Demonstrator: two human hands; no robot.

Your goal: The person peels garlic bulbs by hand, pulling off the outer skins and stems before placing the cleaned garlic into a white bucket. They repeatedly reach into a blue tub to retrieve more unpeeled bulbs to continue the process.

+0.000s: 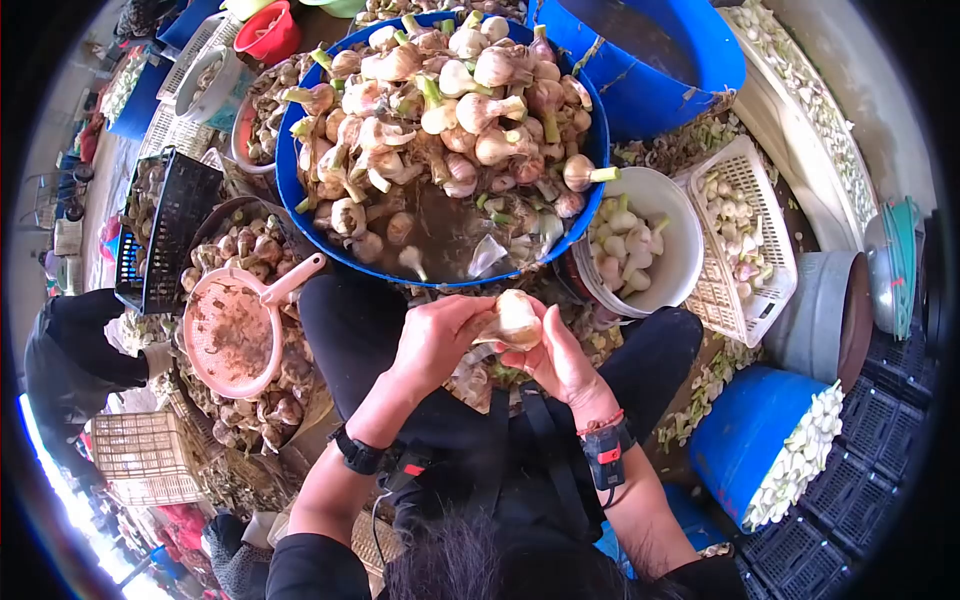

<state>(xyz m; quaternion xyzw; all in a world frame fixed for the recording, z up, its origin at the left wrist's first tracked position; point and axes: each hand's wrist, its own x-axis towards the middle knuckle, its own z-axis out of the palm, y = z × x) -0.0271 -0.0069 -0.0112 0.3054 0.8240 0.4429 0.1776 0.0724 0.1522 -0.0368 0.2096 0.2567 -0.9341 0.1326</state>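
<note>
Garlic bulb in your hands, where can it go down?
Room for the garlic bulb: the right side inside the white bucket; the near end of the white basket; the low front of the blue tub. Its heaped far side and the scrap-strewn floor are crowded.

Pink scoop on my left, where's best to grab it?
Take the pink scoop by its straight handle, which juts clear of the bowl toward the blue basin. Come from above on that side; the left hand is nearest, though it and the right hand hold a garlic bulb.
</note>
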